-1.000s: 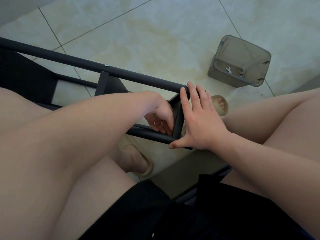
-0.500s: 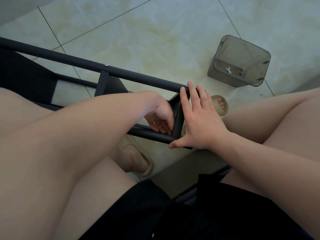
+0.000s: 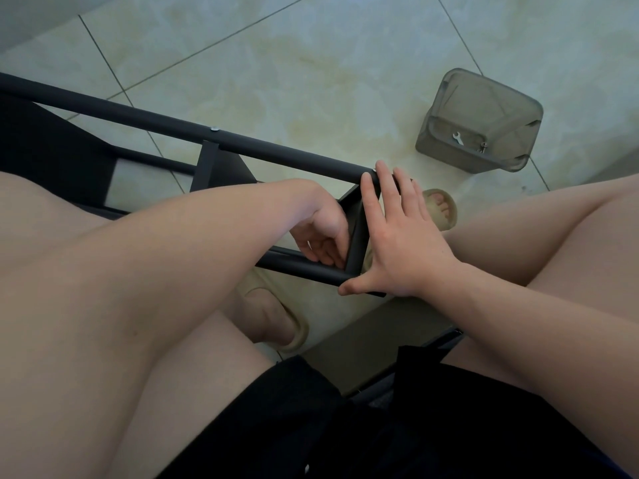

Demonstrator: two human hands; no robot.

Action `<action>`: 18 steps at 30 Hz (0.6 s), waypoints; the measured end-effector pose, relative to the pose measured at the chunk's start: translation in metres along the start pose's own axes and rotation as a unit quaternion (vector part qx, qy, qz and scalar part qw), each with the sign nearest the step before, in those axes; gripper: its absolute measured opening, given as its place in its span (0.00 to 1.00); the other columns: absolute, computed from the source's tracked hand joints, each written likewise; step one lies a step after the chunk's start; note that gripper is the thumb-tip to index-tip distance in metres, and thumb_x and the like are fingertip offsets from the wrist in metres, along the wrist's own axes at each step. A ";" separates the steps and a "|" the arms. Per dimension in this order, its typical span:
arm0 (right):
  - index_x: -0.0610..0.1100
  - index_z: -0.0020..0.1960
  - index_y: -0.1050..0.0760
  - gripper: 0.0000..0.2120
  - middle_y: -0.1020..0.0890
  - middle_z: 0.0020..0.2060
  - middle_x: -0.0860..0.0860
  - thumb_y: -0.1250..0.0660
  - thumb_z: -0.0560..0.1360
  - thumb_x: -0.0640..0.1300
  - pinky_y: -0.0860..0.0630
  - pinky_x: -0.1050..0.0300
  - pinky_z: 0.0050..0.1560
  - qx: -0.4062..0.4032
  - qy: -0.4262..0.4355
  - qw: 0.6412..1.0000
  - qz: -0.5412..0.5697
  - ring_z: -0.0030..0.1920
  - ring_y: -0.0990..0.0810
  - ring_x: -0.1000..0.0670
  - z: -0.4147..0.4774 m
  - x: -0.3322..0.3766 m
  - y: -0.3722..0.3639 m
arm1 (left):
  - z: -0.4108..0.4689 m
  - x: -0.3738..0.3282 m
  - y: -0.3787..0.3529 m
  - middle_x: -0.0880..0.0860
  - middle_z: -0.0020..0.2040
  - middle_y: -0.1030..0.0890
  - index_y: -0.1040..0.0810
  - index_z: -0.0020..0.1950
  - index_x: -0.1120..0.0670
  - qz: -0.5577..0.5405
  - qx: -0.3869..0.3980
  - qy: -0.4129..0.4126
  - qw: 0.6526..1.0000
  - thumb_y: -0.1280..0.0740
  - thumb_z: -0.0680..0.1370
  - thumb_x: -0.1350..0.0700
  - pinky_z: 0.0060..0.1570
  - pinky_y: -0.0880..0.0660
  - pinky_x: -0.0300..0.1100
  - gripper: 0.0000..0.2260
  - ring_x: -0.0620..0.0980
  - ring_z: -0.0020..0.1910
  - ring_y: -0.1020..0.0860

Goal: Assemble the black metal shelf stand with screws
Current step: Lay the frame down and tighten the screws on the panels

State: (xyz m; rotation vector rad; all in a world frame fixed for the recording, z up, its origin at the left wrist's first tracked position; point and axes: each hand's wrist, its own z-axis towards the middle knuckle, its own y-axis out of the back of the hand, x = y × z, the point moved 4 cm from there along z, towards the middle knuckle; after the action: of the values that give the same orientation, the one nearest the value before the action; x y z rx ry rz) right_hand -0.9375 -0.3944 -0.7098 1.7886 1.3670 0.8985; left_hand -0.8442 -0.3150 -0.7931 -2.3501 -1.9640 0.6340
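Right hand (image 3: 397, 250) lies flat, fingers straight, bracing the end of the shelf stand (image 3: 276, 146) that runs in from 9 o'clock; left hand (image 3: 321, 236) curls inside the corner, its hold hidden; nothing has moved, so fastening likely continues.

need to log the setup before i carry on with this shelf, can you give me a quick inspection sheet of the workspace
surface: pale tiled floor with dark grout lines
job's things: black metal shelf frame, one screw set in its upper tube; grey translucent box on the floor holds a small wrench and what looks like a loose fastener
clutter: nothing seen
hands: left hand curled at the frame's inner corner, what it holds is hidden; right hand flat, fingers straight along the end bar, thumb on the lower tube
cables: nothing seen
surroundings: the person's bare legs, beige slippers, black garment
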 end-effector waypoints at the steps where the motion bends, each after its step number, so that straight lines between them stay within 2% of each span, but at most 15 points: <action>1: 0.40 0.81 0.67 0.76 0.65 0.80 0.40 0.32 0.54 0.82 0.63 0.40 0.79 0.000 -0.001 1.000 -0.001 0.80 0.64 0.35 0.000 0.000 0.000 | -0.001 0.000 0.000 0.51 0.47 0.19 0.21 0.58 0.57 -0.003 0.003 -0.003 1.000 0.33 0.79 0.61 0.53 0.27 0.43 0.08 0.47 0.45 0.22; 4: 0.40 0.81 0.68 0.76 0.66 0.80 0.40 0.32 0.55 0.82 0.64 0.40 0.79 0.001 0.000 1.000 -0.001 0.80 0.65 0.35 0.000 0.000 0.001 | -0.002 0.000 0.001 0.52 0.52 0.20 0.20 0.59 0.57 -0.004 0.014 -0.004 1.000 0.33 0.79 0.62 0.57 0.27 0.45 0.09 0.48 0.48 0.22; 9: 0.40 0.81 0.67 0.76 0.65 0.80 0.39 0.32 0.55 0.82 0.63 0.40 0.79 0.001 0.000 1.000 -0.002 0.80 0.65 0.35 0.000 0.001 0.000 | -0.003 0.003 0.004 0.49 0.47 0.18 0.20 0.58 0.55 0.016 0.013 0.010 1.000 0.32 0.78 0.61 0.53 0.26 0.43 0.09 0.47 0.47 0.21; 15: 0.40 0.81 0.67 0.76 0.65 0.80 0.40 0.32 0.54 0.82 0.64 0.40 0.78 -0.001 -0.001 1.000 0.000 0.80 0.65 0.35 0.000 0.000 0.000 | -0.003 0.001 0.002 0.50 0.48 0.17 0.18 0.54 0.55 -0.031 0.017 -0.017 0.999 0.32 0.79 0.60 0.54 0.25 0.44 0.06 0.48 0.50 0.20; 18: 0.40 0.81 0.67 0.76 0.65 0.80 0.40 0.32 0.55 0.82 0.64 0.40 0.78 0.001 0.001 1.000 0.002 0.80 0.65 0.35 0.000 0.000 0.000 | 0.000 0.000 0.001 0.49 0.47 0.16 0.18 0.56 0.55 -0.006 0.001 -0.016 1.000 0.31 0.78 0.59 0.54 0.25 0.44 0.07 0.47 0.50 0.20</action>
State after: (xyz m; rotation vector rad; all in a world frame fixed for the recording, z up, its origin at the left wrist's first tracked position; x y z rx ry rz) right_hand -0.9373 -0.3939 -0.7103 1.7919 1.3664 0.9007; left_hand -0.8427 -0.3148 -0.7932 -2.3397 -1.9886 0.6757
